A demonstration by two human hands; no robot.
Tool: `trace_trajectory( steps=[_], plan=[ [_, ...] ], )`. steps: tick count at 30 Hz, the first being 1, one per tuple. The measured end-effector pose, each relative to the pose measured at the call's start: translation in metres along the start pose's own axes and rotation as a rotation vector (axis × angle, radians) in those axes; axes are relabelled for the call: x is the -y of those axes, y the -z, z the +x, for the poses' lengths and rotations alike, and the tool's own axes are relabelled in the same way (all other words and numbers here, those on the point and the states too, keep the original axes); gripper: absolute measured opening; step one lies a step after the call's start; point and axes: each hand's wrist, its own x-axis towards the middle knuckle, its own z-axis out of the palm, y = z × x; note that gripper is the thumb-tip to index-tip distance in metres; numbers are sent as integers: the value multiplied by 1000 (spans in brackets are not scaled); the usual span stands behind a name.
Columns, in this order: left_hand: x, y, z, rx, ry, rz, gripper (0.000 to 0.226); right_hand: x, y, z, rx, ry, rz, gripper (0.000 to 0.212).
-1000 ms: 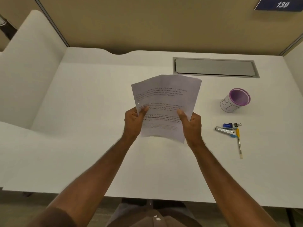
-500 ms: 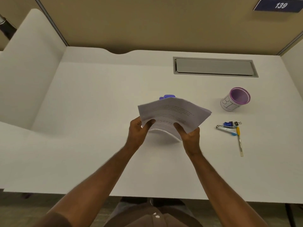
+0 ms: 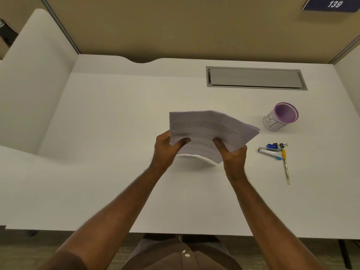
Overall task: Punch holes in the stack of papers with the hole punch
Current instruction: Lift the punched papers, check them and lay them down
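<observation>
A stack of printed papers [image 3: 210, 131] is held a little above the white desk [image 3: 116, 133], tilted nearly flat with its near edge bowed. My left hand [image 3: 165, 151] grips the stack's lower left corner, thumb on top. My right hand [image 3: 232, 154] grips the lower right part, thumb on the top sheet. The hole punch is hidden behind the papers in this frame.
A purple-rimmed white cup [image 3: 280, 119] stands to the right. Beside it lie a nail clipper [image 3: 269, 152], a binder clip [image 3: 279, 145] and a yellow pen [image 3: 286, 166]. A grey cable hatch [image 3: 255, 77] sits at the back. White dividers flank the desk.
The papers dropped from upright to nearly flat, then tipped back up a little. A purple object that showed behind them half a second ago is now covered.
</observation>
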Motion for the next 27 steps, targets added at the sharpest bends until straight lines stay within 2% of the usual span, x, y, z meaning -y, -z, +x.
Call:
trace_trajectory(
  steps=[3, 6, 10, 13, 16, 20, 27],
  plan=[
    [5, 1, 0, 4, 36, -14, 27, -3, -2, -3, 19, -35, -25, 32],
    [-2, 4, 0, 4, 12, -13, 23, 3, 2, -2, -6, 12, -6, 34],
    [-4, 6, 3, 11, 22, -2, 27, 5, 2, -2, 10, -4, -6, 22],
    [0, 6, 1, 7, 59, -1, 24, 5, -1, -4, 29, -21, -19, 29],
    [-4, 7, 2, -21, 0, 0, 24, 7, 2, 0, 4, 10, 11, 26],
    [-1, 4, 5, -6, 37, 12, 27, 3, 0, 2, 21, 11, -33, 41],
    [-2, 4, 10, -38, 54, -25, 37, 5, -1, 9, 12, 54, -31, 29]
  ],
)
